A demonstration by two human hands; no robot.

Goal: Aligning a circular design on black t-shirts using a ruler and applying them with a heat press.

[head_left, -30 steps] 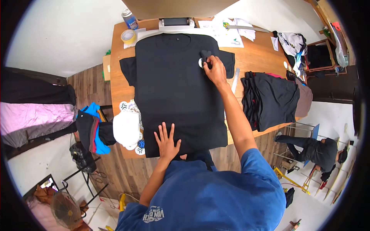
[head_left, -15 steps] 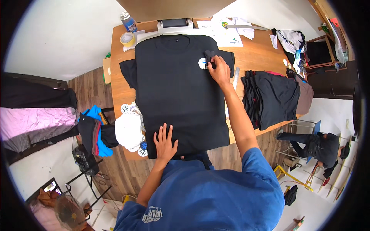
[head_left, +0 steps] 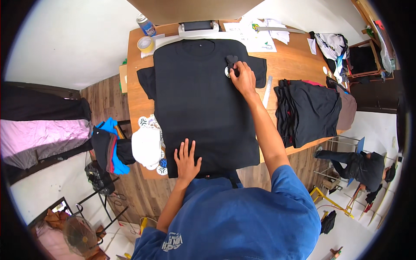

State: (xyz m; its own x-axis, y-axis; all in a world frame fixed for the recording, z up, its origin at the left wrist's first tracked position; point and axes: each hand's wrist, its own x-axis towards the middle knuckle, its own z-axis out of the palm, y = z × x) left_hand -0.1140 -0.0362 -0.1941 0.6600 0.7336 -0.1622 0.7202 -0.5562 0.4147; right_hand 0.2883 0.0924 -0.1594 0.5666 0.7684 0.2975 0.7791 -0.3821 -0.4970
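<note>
A black T-shirt (head_left: 203, 108) lies spread out flat with its collar at the far end. Near the shirt's lower left, my left hand (head_left: 187, 162) rests on the fabric, fingers stretched and apart. Up by the chest on the right, my right hand (head_left: 244, 78) pinches a small dark cloth (head_left: 232, 61). That cloth presses over a round white patch (head_left: 227, 72) on the shirt, with only the patch's left edge showing. The part of the cloth under my fingers is hidden.
Beyond the collar stands a white machine (head_left: 198, 28). Tape (head_left: 145, 43) and a blue spray can (head_left: 146, 25) sit at the far left. White cloth (head_left: 146, 147) lies left of the shirt, folded black garments (head_left: 307, 112) right, past a ruler (head_left: 268, 91). Another person (head_left: 364, 171) is at the right.
My right hand and the dark cloth have shifted slightly left, covering more of the round white patch. My left hand stays on the shirt.
</note>
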